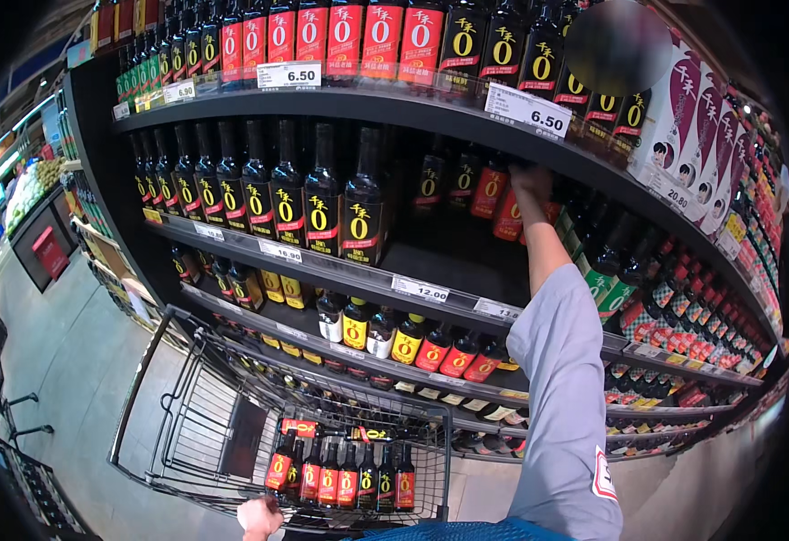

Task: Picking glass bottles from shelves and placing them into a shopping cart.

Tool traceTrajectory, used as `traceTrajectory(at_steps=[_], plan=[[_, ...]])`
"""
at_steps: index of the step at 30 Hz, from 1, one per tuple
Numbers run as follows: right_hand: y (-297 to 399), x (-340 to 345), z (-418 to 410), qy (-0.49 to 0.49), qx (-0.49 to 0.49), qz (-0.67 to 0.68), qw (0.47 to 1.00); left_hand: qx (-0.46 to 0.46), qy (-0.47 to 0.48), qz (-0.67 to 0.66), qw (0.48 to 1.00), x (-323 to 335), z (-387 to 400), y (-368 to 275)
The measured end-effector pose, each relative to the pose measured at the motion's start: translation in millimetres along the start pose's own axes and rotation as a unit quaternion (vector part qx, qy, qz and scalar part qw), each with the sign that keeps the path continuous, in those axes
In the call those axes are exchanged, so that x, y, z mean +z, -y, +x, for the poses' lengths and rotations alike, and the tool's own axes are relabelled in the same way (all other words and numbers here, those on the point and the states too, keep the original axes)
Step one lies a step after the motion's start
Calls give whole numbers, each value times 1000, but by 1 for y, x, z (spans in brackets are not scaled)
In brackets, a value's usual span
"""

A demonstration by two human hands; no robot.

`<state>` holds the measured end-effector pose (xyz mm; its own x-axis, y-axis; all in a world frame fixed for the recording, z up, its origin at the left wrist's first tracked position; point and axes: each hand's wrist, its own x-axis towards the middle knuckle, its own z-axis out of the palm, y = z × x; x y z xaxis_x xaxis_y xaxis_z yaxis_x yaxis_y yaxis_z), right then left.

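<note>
My right hand [531, 184] reaches deep into a middle shelf, among dark glass sauce bottles with red labels [489, 193]. It is at the upper part of a tilted red-labelled bottle [508, 218]; shadow hides whether the fingers grip it. My left hand [259, 518] is low in the view, its fingers curled over the near rim of a black wire shopping cart [446, 466]. Inside the cart stands a row of dark bottles [347, 477] with red or black labels. Two more bottles [369, 434] lie on their sides behind that row.
Black-labelled bottles [289, 203] line the shelf left of my right arm, and green-labelled ones [600, 284] stand to its right. A shelf edge [367, 101] with price tags runs above the hand. Lower shelves hold smaller bottles [408, 338]. Tiled floor [90, 324] lies left.
</note>
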<state>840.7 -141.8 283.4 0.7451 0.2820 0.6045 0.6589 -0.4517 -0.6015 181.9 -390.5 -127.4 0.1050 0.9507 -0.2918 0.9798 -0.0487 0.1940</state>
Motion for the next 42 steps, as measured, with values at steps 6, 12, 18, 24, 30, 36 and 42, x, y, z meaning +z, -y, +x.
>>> traceTrajectory(at_steps=[6,12,18,24,30,36,42], plan=[[-2,-26,-20,23,-24,2,999,18,-14,-6,1000,-9,3,-5],[-5,-51,-42,28,-74,-20,997,4,13,4,1000,-12,6,-7],[-31,-50,-45,82,-44,12,996,10,34,-3,999,-13,6,-7],[-33,-43,-83,-11,-144,116,983,12,40,11,999,-7,8,-2],[-1,-116,-133,75,-93,320,940,32,38,13,999,-4,8,3],[26,-217,-230,74,-163,502,846,66,32,-294,953,-19,-10,-25],[10,-226,-285,415,135,568,698,261,98,-752,598,-133,-35,-157]])
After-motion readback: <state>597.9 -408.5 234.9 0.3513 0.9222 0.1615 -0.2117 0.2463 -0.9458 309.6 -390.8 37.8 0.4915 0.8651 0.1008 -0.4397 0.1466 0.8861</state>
